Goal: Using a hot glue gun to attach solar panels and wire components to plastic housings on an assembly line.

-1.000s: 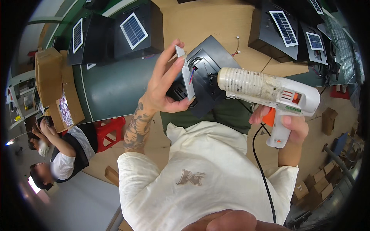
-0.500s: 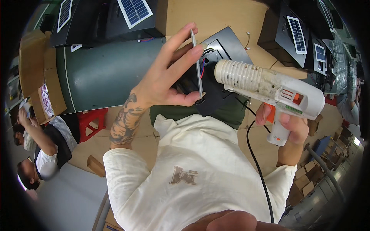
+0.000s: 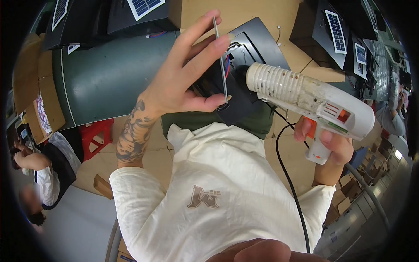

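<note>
My left hand [image 3: 174, 83] grips a thin solar panel [image 3: 221, 61] by its opposite edges, thumb below and fingers above. The panel stands nearly edge-on, so its face is hidden. Red and blue wires [image 3: 227, 65] show just to its right. Behind it a black housing [image 3: 262, 39] with a recessed frame lies tilted over my lap. In my right hand [image 3: 334, 146] is a white glue gun [image 3: 310, 96] with a ridged clear barrel, fingers around the handle at the orange trigger. Its dark nozzle points left into the housing, close to the panel; contact is hidden.
Black boxes topped with solar panels stand at far left [image 3: 142, 19] and far right [image 3: 316, 39]. Cardboard [image 3: 231, 11] covers part of the green table [image 3: 100, 83]. A black cord [image 3: 290, 179] runs past my shirt. At left are a red stool [image 3: 98, 137] and another person [image 3: 50, 174].
The view has shifted slightly. Both hands keep their holds on the panel and the glue gun, with the nozzle still at the housing. The person at left has moved an arm.
</note>
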Tool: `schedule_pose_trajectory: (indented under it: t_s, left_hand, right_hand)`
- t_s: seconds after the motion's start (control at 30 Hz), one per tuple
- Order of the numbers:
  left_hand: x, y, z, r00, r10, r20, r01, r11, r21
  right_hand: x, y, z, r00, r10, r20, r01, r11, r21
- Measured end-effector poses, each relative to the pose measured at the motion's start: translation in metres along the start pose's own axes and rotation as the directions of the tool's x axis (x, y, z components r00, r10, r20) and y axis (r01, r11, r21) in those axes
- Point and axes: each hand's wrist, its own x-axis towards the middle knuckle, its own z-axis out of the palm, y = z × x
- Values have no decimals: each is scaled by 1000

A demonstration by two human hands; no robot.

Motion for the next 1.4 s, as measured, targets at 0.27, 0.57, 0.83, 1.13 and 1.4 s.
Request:
schedule_pose_trajectory:
  t_s: [0.27, 0.57, 0.83, 1.13, 1.4]
  left_hand:
    - [-2, -5, 4, 998, 53, -33, -48, 992, 118]
    - [-1, 3, 0, 998, 43, -35, -41, 998, 53]
    - [-1, 7, -1, 998, 42, -41, -38, 993, 109]
    - [-1, 7, 1, 994, 53, -93, -48, 997, 55]
    - [-4, 3, 6, 994, 30, -102, -26, 999, 40]
  right_hand:
    - [-11, 0, -3, 1000, 11, -2, -11, 1000, -29]
    - [-14, -36, 10, 990, 137, 17, -129, 964, -233]
    - [2, -92, 53, 981, 173, 85, -69, 726, -684]
    - [-5, -75, 25, 997, 66, 41, -46, 925, -377]
    - [7, -62, 23, 998, 36, -61, -55, 930, -362]
